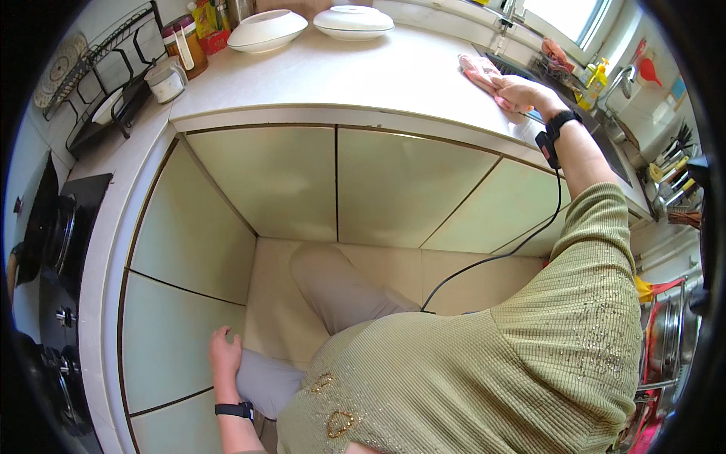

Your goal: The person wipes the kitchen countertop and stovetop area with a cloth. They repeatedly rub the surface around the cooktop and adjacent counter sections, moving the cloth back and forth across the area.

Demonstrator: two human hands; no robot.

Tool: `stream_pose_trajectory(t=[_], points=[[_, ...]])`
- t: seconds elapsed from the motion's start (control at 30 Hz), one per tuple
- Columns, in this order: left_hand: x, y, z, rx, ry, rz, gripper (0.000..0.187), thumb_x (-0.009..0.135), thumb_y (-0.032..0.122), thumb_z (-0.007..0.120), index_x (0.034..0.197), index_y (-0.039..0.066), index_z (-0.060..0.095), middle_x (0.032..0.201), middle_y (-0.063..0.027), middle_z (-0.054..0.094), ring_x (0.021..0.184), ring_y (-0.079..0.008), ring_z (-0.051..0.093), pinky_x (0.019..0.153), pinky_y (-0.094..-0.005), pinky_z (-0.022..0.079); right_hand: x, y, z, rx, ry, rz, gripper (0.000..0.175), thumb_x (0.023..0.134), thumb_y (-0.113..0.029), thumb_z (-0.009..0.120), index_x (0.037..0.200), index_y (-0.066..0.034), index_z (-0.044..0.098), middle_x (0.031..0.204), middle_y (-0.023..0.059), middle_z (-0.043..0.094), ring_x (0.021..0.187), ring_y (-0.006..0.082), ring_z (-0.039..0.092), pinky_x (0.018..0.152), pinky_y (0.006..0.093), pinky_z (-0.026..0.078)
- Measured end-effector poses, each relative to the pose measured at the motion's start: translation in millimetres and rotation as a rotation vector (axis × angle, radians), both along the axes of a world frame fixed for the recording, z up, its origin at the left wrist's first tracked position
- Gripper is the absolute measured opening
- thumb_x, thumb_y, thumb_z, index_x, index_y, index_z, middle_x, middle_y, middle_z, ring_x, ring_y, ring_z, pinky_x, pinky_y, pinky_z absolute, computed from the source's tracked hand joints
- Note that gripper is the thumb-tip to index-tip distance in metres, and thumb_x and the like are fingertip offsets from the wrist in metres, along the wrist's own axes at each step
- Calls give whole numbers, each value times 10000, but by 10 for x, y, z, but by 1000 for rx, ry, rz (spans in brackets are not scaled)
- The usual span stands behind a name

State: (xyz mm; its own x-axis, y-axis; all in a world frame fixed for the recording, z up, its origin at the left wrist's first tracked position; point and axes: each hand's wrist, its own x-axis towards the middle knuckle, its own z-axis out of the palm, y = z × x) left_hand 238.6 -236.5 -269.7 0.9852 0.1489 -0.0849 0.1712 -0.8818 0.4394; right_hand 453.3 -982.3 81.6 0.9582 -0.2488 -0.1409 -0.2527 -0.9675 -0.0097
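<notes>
My right hand presses on a pink cloth and grips it on the white countertop, near the counter's front edge at the upper right. A black band with a small device and a cable is on that wrist. Low at the left, my left hand hangs beside my knee, in front of a pale green cabinet door. Its fingers are loosely curled with nothing visible in them, and a black band is on its wrist.
Two covered or stacked white dishes stand at the back of the counter. A lidded jar and a black dish rack are at the left, above a gas stove. The sink faucet and soap bottles are at the right.
</notes>
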Motion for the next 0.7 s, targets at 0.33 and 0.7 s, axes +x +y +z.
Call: stream_pose_trajectory(t=[0.33,0.7], points=[[-78,29,128,-27,0,17,336,847,177,701,1135,3,687,1166,-186,667,1127,-363,615,982,-431,491,-936,-33,-297,108,-402,464,349,885,-14,516,1212,-30,637,1161,207,632,1111,334,559,980,389,447],[-99,57,117,-5,-18,8,318,847,168,693,1117,0,688,1145,-186,680,1097,-365,631,956,-437,505,-1856,-1090,-404,-116,-412,-113,480,869,-42,510,1334,-106,611,1255,164,624,1179,314,589,1026,383,456]])
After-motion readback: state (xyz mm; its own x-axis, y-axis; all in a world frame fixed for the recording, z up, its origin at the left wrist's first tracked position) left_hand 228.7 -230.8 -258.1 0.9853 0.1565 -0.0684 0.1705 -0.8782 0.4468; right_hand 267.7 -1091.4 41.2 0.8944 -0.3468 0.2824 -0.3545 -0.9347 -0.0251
